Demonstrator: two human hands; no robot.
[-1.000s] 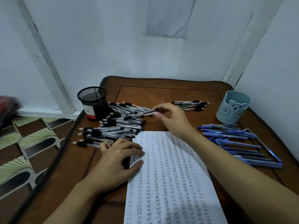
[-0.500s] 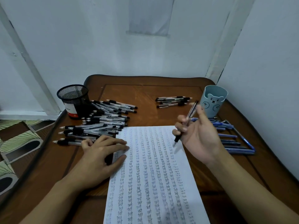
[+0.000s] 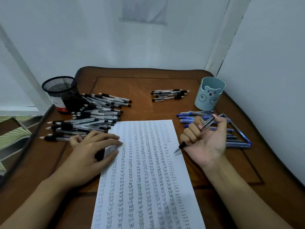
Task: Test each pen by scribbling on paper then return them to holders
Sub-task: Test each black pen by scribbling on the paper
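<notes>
Lowered since 0.5 s ago: right grip [image 3: 204, 138], fingers curled round pen [image 3: 208, 122], tip at right edge of paper [image 3: 145, 162], centre-right of frame. Pen judged light, stiff, smooth-barrelled; better held low, near the tip. Left grip [image 3: 95, 149] flat, pinning paper's left edge.

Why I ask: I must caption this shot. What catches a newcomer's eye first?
The white sheet in the middle, filled with columns of "test", with the left hand resting on its left edge. The right hand grips a pen, tip near the sheet's right edge. A heap of black pens lies left beside a mesh holder; blue pens lie right by a bear cup.
</notes>
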